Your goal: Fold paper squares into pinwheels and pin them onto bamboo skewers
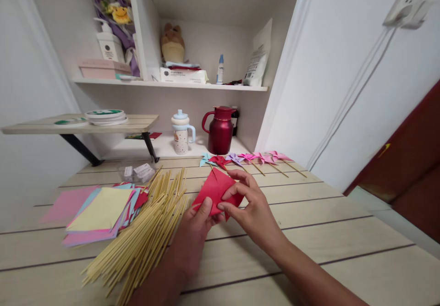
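A red paper square (pixel 213 188) with cut corners is held up over the table. My left hand (pixel 200 218) pinches its lower left edge, thumb on top. My right hand (pixel 248 196) grips the lower right part between thumb and index finger, where a corner bends over. Beyond the hands lies a row of finished paper pinwheels on sticks, among them a red pinwheel (pixel 220 160) and a purple pinwheel (pixel 235 159). To the left of my left hand spreads a pile of thin wooden sticks (pixel 144 232).
Stacked coloured paper sheets (pixel 103 209) lie on the left, with a clear box of small white packets (pixel 143 172) behind. A light blue cup (pixel 181 134) and a dark red jug (pixel 220 132) stand at the back. A small raised table (pixel 137 122) occupies the far left.
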Available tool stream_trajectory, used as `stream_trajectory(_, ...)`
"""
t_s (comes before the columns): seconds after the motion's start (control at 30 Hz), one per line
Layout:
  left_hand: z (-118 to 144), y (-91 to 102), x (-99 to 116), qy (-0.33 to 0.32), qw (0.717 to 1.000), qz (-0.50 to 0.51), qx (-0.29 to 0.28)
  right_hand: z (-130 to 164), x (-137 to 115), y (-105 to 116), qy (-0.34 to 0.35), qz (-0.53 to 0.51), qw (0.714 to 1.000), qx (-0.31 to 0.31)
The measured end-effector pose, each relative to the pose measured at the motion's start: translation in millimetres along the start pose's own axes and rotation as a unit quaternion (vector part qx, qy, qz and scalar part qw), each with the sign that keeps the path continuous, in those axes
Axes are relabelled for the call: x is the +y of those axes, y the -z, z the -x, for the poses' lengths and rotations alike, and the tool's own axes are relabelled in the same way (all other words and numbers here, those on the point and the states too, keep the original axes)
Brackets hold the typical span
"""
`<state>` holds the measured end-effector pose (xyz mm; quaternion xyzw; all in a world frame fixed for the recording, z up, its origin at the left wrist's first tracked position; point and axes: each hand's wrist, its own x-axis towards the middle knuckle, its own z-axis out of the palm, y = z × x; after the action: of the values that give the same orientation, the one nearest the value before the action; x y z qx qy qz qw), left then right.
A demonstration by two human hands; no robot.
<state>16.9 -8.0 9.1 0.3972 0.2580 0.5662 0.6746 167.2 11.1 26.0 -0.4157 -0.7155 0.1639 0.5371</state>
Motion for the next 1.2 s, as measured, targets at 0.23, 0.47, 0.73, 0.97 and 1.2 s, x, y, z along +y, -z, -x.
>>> stream_trajectory(0.23, -3, 10.2, -8, -0.007, 0.996, -0.074, 0.055, 0, -2, 1, 0.005, -0.008, 1.000, -0.008)
stream_trajectory(0.47, -3, 10.5, -3, -0.007, 0.981, -0.151, 0.120, -5, 2, 12, -0.070, -0.054, 0.996, 0.004)
stream_trajectory(0.73, 1, 2.5, 3, 0.016, 0.961, -0.249, 0.121, -9, 2, 18, -0.213, -0.230, 0.946, -0.083)
stream_trajectory(0.97, 0, 5.7, -1, -0.011, 0.954, -0.278, 0.112, -10, -5, 18, -0.227, -0.273, 0.921, -0.161)
stream_trajectory(1.2, -1, 4.2, -5, 0.014, 0.959, -0.251, 0.127, -9, -1, 18, -0.250, -0.236, 0.933, -0.110)
